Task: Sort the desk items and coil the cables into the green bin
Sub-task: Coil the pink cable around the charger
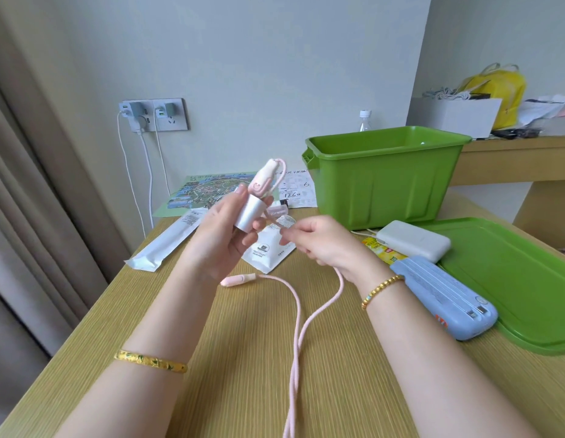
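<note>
My left hand [225, 235] grips a small white charger block [251, 213] with a pink plug [264, 178] standing out of its top, held above the desk. My right hand [319, 245] pinches the pink cable [298, 311] near a label tag [282, 220]. The cable hangs from that hand, loops over the desk and runs off the near edge; its loose pink connector [238, 279] lies under my left wrist. The green bin [385, 175] stands open at the back right, and I see nothing inside it. Its green lid [521, 279] lies flat to the right.
A blue power bank [445, 298] and a white power bank [414, 240] lie beside the lid, over a yellow packet [380, 248]. White sachets [167, 241] [265, 251], a map [205, 192] and a paper [298, 188] lie behind my hands. Wall sockets [153, 114] hold chargers.
</note>
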A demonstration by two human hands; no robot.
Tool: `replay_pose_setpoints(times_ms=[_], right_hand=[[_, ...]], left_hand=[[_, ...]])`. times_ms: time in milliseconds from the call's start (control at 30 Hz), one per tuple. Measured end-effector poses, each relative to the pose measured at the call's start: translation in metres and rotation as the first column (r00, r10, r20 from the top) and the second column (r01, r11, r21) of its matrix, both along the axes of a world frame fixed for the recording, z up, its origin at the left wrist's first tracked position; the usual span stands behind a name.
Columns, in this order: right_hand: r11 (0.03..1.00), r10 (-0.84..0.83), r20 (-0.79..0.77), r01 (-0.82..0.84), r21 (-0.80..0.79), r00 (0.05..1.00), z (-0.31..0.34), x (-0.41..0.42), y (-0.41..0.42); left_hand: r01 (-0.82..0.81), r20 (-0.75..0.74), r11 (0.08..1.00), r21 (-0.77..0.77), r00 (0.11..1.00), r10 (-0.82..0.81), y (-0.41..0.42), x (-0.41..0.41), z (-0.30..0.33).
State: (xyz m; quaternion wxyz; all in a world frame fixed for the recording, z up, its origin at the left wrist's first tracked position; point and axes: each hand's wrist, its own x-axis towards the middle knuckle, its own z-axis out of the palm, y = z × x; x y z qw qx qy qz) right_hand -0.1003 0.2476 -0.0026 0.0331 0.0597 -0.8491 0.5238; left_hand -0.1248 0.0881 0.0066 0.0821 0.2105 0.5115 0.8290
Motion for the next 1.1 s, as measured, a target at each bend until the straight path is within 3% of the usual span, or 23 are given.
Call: replay_pose_setpoints(times_ms=[67,133,233,300,400,467,533,633,733,833,933,1000,1100], right_hand=[[1.0,-0.02,-0.061,0.02,0.001,0.998,0.006,0.003,0.005],[0.997,-0.061,-0.143,0.055,-0.046,0.988,0.012,0.005,0.01],[0.997,-0.082,-0.246,0.079,-0.021,0.966,0.017,0.006,0.012],[0.997,-0.075,-0.277,0.081,0.01,0.958,0.016,0.006,0.01],[0.996,-0.045,-0.29,0.064,0.057,0.956,0.014,0.006,0.008],[0.999,-0.016,-0.258,0.028,0.044,0.966,0.011,0.006,0.007],[0.998,-0.03,-0.25,0.041,0.038,0.968,0.011,0.004,0.01],[0.996,-0.092,-0.249,0.088,-0.029,0.964,0.015,0.003,0.018],[0.969,-0.072,-0.16,0.031,-0.243,0.984,0.016,0.002,0.026],[0.963,-0.004,-0.122,-0.029,-0.268,0.992,0.01,0.0,0.026],[0.993,0.042,-0.076,-0.05,-0.11,0.996,0.002,-0.004,0.017],[0.987,0.104,-0.044,-0.097,0.132,0.994,-0.002,-0.002,0.008],[0.827,0.122,0.01,-0.107,0.552,0.993,-0.01,0.002,-0.002]], left_hand=[[-0.093,-0.006,0.996,-0.003,0.996,0.093,-0.004,-0.002,0.0],[-0.25,-0.073,0.954,-0.165,0.968,0.241,-0.006,-0.004,-0.001],[-0.48,-0.328,0.712,-0.512,0.876,0.354,-0.003,-0.003,-0.004],[-0.496,-0.452,0.563,-0.661,0.862,0.229,0.002,0.001,-0.004],[-0.506,-0.544,0.269,-0.819,0.834,-0.088,0.01,0.008,-0.007],[-0.477,-0.508,0.18,-0.86,0.833,-0.219,0.011,0.011,-0.008],[-0.388,-0.446,0.245,-0.889,0.853,-0.269,0.006,0.011,-0.005],[-0.156,-0.344,0.517,-0.841,0.893,-0.289,-0.003,0.012,0.001],[0.096,-0.261,0.768,-0.634,0.907,-0.329,-0.007,0.014,0.002],[0.169,-0.193,0.922,-0.348,0.95,-0.247,-0.008,0.008,-0.001],[0.057,-0.128,0.956,-0.288,0.987,-0.097,-0.01,0.0,-0.004],[-0.025,-0.146,0.949,-0.315,0.989,-0.022,-0.01,-0.003,-0.007],[-0.202,-0.123,0.939,-0.279,0.977,0.173,-0.01,-0.009,-0.011]])
